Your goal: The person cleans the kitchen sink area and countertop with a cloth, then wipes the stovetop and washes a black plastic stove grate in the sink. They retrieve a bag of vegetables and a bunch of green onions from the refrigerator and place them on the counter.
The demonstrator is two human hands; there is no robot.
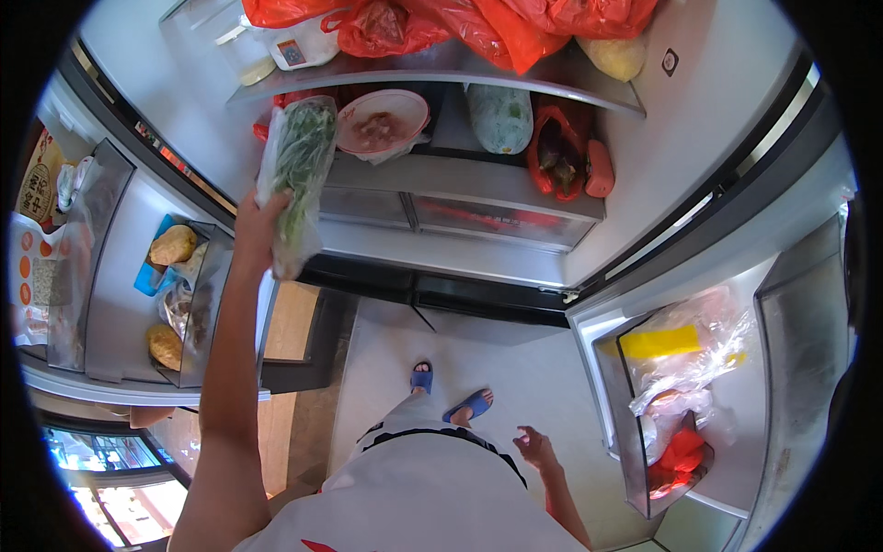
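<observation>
My left hand (pixel 259 224) grips a clear plastic bag of leafy green vegetables (pixel 300 159) at the left of the open refrigerator. Behind the bag's right edge, a white bowl with a red rim (pixel 383 124) holds pieces of food that look like meat. Further right on this level lie a large pale green gourd or melon (pixel 501 119), a red bag with eggplants (pixel 557 155) and a red object (pixel 599 169). My right hand (pixel 534 445) hangs low beside my body, fingers partly curled and holding nothing.
Red plastic bags (pixel 441 27) crowd the glass shelf (pixel 441 77) above. The left door's bin (pixel 200 303) holds tan, potato-like items (pixel 172 245) and bags. Plastic bags (pixel 669 400) fill the right door's bin (pixel 631 441). Drawers (pixel 483 214) sit below the bowl's level.
</observation>
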